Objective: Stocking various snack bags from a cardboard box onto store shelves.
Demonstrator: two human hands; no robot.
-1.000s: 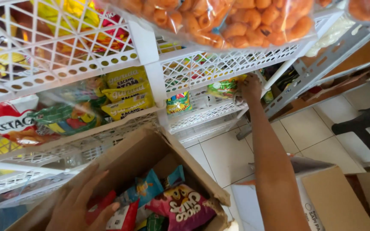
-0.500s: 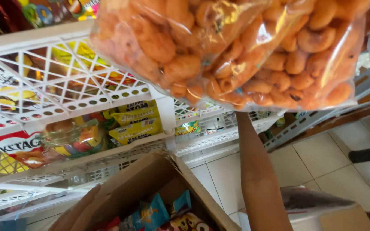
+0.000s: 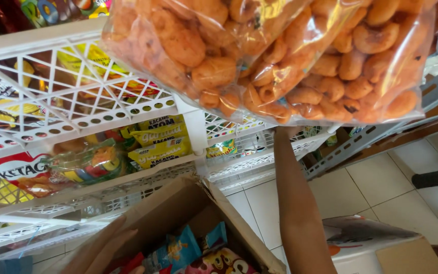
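Two clear bags of orange ring snacks hang closest to the camera. They now fill the upper frame, where a second ago they only edged it, so the view has tipped up and closer to the rack.

- Cardboard box, flaps open, on the floor below; mixed bright packets inside, cut off by the bottom edge.
- Left hand: a blurred tan shape at the near flap, if it is the hand at all. Cannot tell whether its fingers are open or closed.
- Right forearm: has stayed raised toward the middle shelf. The right hand itself is now hidden behind the bags, so its fingers cannot be read.
- Small green-and-yellow packets: on that middle shelf, just left of where the arm disappears.
- White lattice rack: yellow packets stacked on the same tier.
- Tiled floor beyond.
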